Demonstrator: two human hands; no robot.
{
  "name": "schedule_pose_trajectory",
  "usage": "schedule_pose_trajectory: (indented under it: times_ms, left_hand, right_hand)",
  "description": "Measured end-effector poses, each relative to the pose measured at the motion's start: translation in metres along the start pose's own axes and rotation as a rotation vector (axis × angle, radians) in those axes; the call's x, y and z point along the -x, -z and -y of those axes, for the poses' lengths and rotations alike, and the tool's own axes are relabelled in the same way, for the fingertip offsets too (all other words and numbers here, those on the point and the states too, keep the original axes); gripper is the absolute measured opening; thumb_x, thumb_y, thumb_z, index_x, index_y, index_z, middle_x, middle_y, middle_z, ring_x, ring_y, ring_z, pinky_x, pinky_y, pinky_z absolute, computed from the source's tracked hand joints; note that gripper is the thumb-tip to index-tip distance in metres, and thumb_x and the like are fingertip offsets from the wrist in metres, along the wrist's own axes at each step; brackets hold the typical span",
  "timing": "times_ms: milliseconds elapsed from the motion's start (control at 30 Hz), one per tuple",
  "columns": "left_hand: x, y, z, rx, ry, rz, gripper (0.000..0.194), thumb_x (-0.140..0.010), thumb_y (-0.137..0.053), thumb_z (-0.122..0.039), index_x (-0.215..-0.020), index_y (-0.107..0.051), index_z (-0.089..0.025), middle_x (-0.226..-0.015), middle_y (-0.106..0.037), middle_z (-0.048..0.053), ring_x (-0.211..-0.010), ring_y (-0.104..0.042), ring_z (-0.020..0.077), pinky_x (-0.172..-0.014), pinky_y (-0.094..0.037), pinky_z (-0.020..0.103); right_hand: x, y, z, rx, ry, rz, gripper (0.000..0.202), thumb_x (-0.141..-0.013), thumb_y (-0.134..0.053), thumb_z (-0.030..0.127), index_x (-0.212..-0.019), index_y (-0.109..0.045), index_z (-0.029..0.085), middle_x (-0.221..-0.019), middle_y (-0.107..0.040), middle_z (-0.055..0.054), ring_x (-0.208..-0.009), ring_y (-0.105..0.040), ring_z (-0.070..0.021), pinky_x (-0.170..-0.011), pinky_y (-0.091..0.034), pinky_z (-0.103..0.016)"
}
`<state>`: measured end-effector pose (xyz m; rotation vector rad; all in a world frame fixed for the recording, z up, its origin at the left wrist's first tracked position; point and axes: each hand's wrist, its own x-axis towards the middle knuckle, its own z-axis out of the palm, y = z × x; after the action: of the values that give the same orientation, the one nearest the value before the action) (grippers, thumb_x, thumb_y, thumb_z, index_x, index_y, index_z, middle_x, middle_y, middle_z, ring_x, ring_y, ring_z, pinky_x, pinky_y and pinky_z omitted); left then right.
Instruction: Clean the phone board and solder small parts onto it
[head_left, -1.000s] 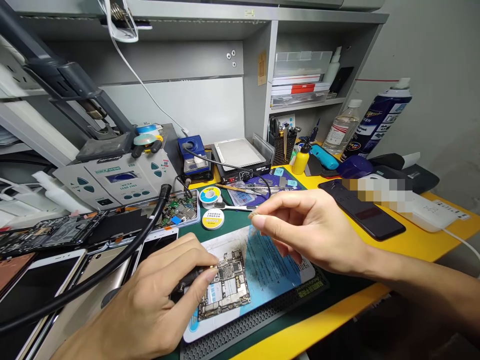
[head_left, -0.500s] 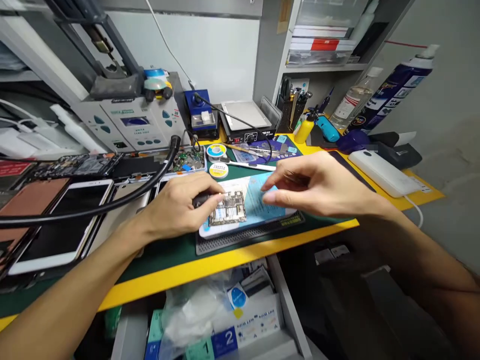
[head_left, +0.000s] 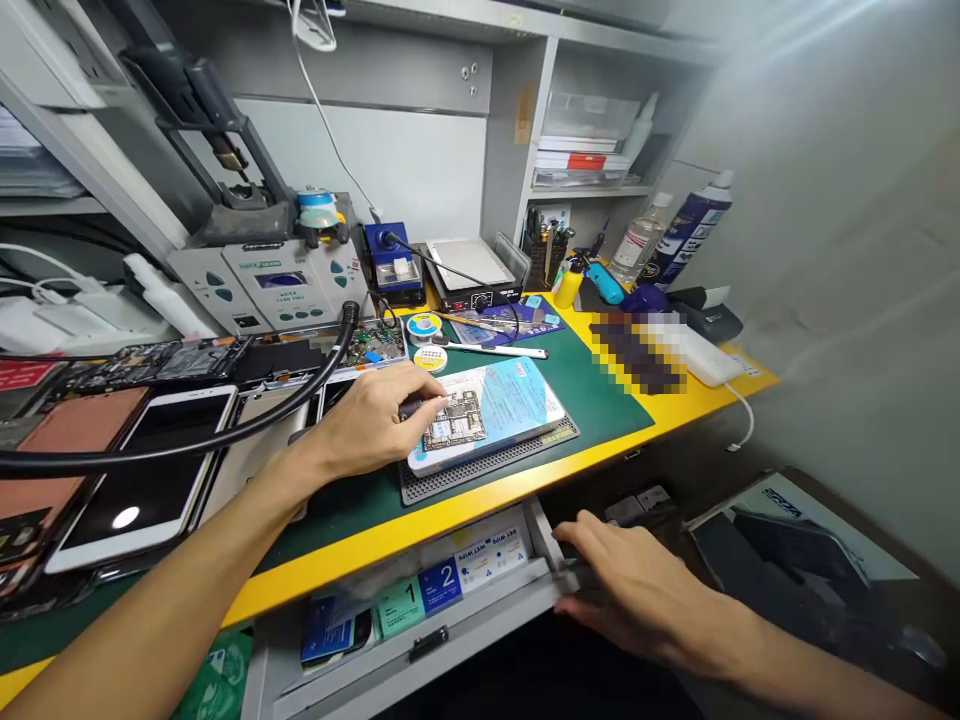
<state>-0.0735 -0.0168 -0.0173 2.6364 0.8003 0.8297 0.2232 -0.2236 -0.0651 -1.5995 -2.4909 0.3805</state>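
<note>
My left hand (head_left: pixel 379 412) is closed at the left edge of a small phone circuit board (head_left: pixel 466 412), thumb and fingers pinched there. A dark piece shows between thumb and fingers; I cannot make out what it is. Under the board lies a white and blue box (head_left: pixel 519 394), resting on a grey perforated pad (head_left: pixel 491 466). Below the bench edge, my right hand (head_left: pixel 637 590) has its fingers and thumb around the right end of the front of a partly open drawer (head_left: pixel 495 612). Inside the drawer are wipe packets (head_left: pixel 439 590) marked 1 and 2.
Phones (head_left: pixel 146 465) lie at left beneath a black hose (head_left: pixel 255 425). A hot-air station (head_left: pixel 281 285), solder spools (head_left: pixel 425 328) and a small heating plate (head_left: pixel 469 265) stand behind. A white brush (head_left: pixel 495 349) lies behind the box. Bottles and a spray can (head_left: pixel 690 225) stand at back right.
My right hand has moved from above the box down to the drawer front. The drawer is pushed further in. My left hand stays at the board, and the view has shifted.
</note>
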Motion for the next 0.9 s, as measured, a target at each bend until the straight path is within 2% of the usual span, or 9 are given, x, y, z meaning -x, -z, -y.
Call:
schedule_pose_trajectory:
  times_ms: [133, 233, 367, 433, 567, 667, 733, 833, 900]
  left_hand:
    - [-0.001, 0.0, 0.0, 0.009, 0.007, 0.004, 0.027, -0.105, -0.064, -0.041, -0.097, -0.07, -0.016, -0.091, -0.073, 0.002, -0.083, -0.07, 0.0163, -0.081, -0.059, 0.036]
    - [-0.002, 0.0, 0.0, 0.004, 0.013, 0.007, 0.027, -0.105, -0.065, -0.041, -0.097, -0.07, -0.016, -0.091, -0.073, 0.002, -0.082, -0.07, 0.0163, -0.081, -0.059, 0.036]
    - [-0.001, 0.0, 0.001, -0.011, 0.019, 0.016, 0.027, -0.104, -0.066, -0.041, -0.097, -0.07, -0.015, -0.093, -0.073, 0.002, -0.082, -0.07, 0.0161, -0.08, -0.06, 0.035]
    - [-0.001, -0.001, 0.003, -0.022, 0.025, 0.026, 0.027, -0.104, -0.066, -0.041, -0.1, -0.07, -0.015, -0.095, -0.073, 0.003, -0.084, -0.07, 0.0162, -0.08, -0.061, 0.035]
    - [0.0, -0.002, 0.007, -0.038, 0.045, 0.049, 0.026, -0.104, -0.067, -0.04, -0.109, -0.07, -0.015, -0.104, -0.073, 0.005, -0.088, -0.071, 0.0172, -0.081, -0.063, 0.036]
    - [0.0, -0.003, 0.01, -0.045, 0.063, 0.057, 0.028, -0.104, -0.067, -0.04, -0.116, -0.069, -0.015, -0.111, -0.073, 0.006, -0.093, -0.072, 0.0188, -0.084, -0.063, 0.038]
    - [0.0, -0.003, 0.01, -0.046, 0.072, 0.061, 0.029, -0.104, -0.067, -0.04, -0.119, -0.069, -0.016, -0.114, -0.072, 0.007, -0.096, -0.072, 0.0196, -0.085, -0.064, 0.039]
    - [0.0, -0.003, 0.01, -0.046, 0.073, 0.072, 0.03, -0.104, -0.067, -0.04, -0.122, -0.068, -0.016, -0.118, -0.072, 0.008, -0.098, -0.072, 0.0203, -0.086, -0.064, 0.04]
    - [0.0, -0.003, 0.01, -0.045, 0.07, 0.076, 0.03, -0.104, -0.067, -0.04, -0.123, -0.068, -0.016, -0.119, -0.072, 0.008, -0.1, -0.072, 0.0206, -0.087, -0.064, 0.04]
  right_hand:
    - [-0.005, -0.033, -0.009, 0.005, -0.074, -0.183, 0.022, -0.089, -0.08, 0.03, -0.096, -0.061, 0.021, -0.086, -0.071, -0.004, -0.063, -0.067, -0.0198, -0.053, -0.04, -0.03]
    - [-0.015, -0.053, -0.012, 0.004, -0.111, -0.337, 0.026, -0.097, -0.075, 0.038, -0.084, -0.061, 0.019, -0.077, -0.068, -0.005, -0.059, -0.063, -0.0184, -0.054, -0.039, -0.031]
    - [-0.032, -0.08, -0.013, -0.031, -0.178, -0.492, 0.037, -0.105, -0.067, 0.038, -0.074, -0.061, 0.018, -0.068, -0.064, -0.003, -0.058, -0.06, -0.0146, -0.056, -0.043, -0.028]
    - [-0.039, -0.091, -0.014, -0.068, -0.222, -0.527, 0.035, -0.107, -0.064, 0.038, -0.08, -0.065, 0.016, -0.071, -0.064, 0.0, -0.061, -0.061, -0.0127, -0.06, -0.051, -0.026]
    - [-0.046, -0.103, -0.016, -0.168, -0.303, -0.511, 0.023, -0.107, -0.065, 0.039, -0.107, -0.071, 0.016, -0.097, -0.073, -0.003, -0.077, -0.069, -0.014, -0.072, -0.062, -0.031]
    - [-0.05, -0.098, -0.014, -0.246, -0.368, -0.464, 0.024, -0.107, -0.065, 0.04, -0.11, -0.071, 0.017, -0.102, -0.073, -0.004, -0.082, -0.07, -0.0155, -0.076, -0.062, -0.033]
    - [-0.052, -0.087, -0.01, -0.306, -0.405, -0.425, 0.028, -0.106, -0.066, 0.042, -0.097, -0.071, 0.016, -0.089, -0.072, -0.002, -0.075, -0.067, -0.0144, -0.073, -0.06, -0.031]
    - [-0.05, -0.055, -0.001, -0.429, -0.424, -0.334, 0.044, -0.099, -0.073, 0.046, -0.069, -0.069, 0.015, -0.065, -0.064, -0.002, -0.061, -0.057, -0.0137, -0.061, -0.049, -0.028]
    - [-0.044, -0.024, 0.004, -0.541, -0.401, -0.243, 0.044, -0.092, -0.078, 0.055, -0.076, -0.076, 0.014, -0.066, -0.066, -0.002, -0.06, -0.056, -0.0149, -0.055, -0.044, -0.027]
